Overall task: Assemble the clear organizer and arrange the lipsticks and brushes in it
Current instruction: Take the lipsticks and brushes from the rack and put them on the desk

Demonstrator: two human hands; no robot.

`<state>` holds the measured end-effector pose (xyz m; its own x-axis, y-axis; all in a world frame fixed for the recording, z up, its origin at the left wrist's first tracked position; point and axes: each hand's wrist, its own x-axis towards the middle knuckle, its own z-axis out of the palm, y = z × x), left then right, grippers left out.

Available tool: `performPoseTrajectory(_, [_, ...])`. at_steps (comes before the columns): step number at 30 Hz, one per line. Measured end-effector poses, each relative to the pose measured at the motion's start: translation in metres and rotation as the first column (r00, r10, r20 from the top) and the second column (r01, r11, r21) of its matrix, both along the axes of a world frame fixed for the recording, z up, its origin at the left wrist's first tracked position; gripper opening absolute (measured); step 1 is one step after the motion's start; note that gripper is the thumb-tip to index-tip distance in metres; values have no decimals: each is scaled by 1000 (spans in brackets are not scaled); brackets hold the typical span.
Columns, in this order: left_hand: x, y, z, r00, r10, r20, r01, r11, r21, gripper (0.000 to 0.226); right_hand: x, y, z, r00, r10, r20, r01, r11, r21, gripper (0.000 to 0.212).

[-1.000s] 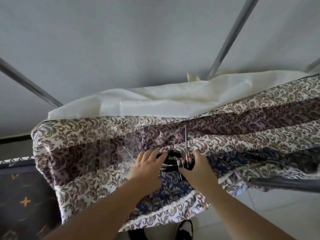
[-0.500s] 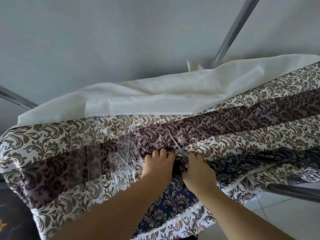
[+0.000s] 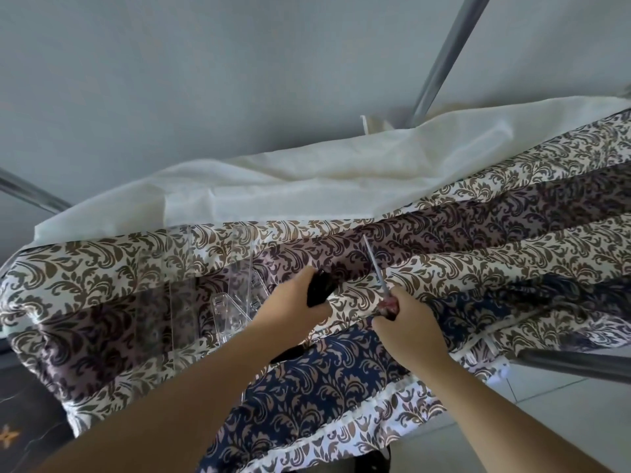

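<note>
Clear organizer parts (image 3: 232,302) lie on the patterned cloth (image 3: 478,268), left of my hands, with flat clear panels (image 3: 177,268) further left. My left hand (image 3: 293,312) is closed around a bunch of black tubes or handles (image 3: 319,288). Another dark piece (image 3: 286,353) shows under my left wrist. My right hand (image 3: 406,326) grips a thin clear or silvery strip (image 3: 374,264) that sticks up and leans left, with something reddish (image 3: 389,305) at its base. What exactly the strip is cannot be told.
A white cloth (image 3: 324,179) covers the far side of the table. Metal poles stand at back right (image 3: 444,63), back left (image 3: 27,192) and near right (image 3: 580,367). Tiled floor (image 3: 546,421) lies at lower right, a dark mat (image 3: 20,421) at lower left.
My hands were together over the black items; now they are apart. The left hand has drawn the black bunch leftward, and the right keeps the thin strip.
</note>
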<state>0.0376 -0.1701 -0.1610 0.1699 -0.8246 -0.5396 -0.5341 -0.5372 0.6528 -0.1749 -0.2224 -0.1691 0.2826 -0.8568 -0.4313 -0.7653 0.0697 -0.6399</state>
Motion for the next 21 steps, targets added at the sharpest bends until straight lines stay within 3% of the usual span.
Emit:
performPoseTrajectory(4, [13, 12, 22, 943, -215, 254, 207, 977, 56, 23, -4, 5, 5, 1000, -6, 29, 5, 999, 40, 13])
performPoseTrajectory(7, [12, 24, 27, 773, -465, 431, 409, 885, 221, 24, -6, 9, 9, 998, 18, 63, -24, 995, 97, 14])
performPoseTrajectory(14, [-15, 44, 12, 486, -694, 531, 494, 719, 489, 42, -12, 16, 12, 996, 59, 67, -68, 987, 144, 10])
performPoseTrajectory(17, [-20, 43, 11, 496, -678, 543, 478, 735, 482, 37, -14, 16, 15, 996, 54, 78, -66, 986, 154, 9])
performPoseTrajectory(21, [-15, 37, 29, 706, -441, 554, 341, 898, 280, 21, -19, 15, 25, 993, 36, 114, -58, 979, 197, 6])
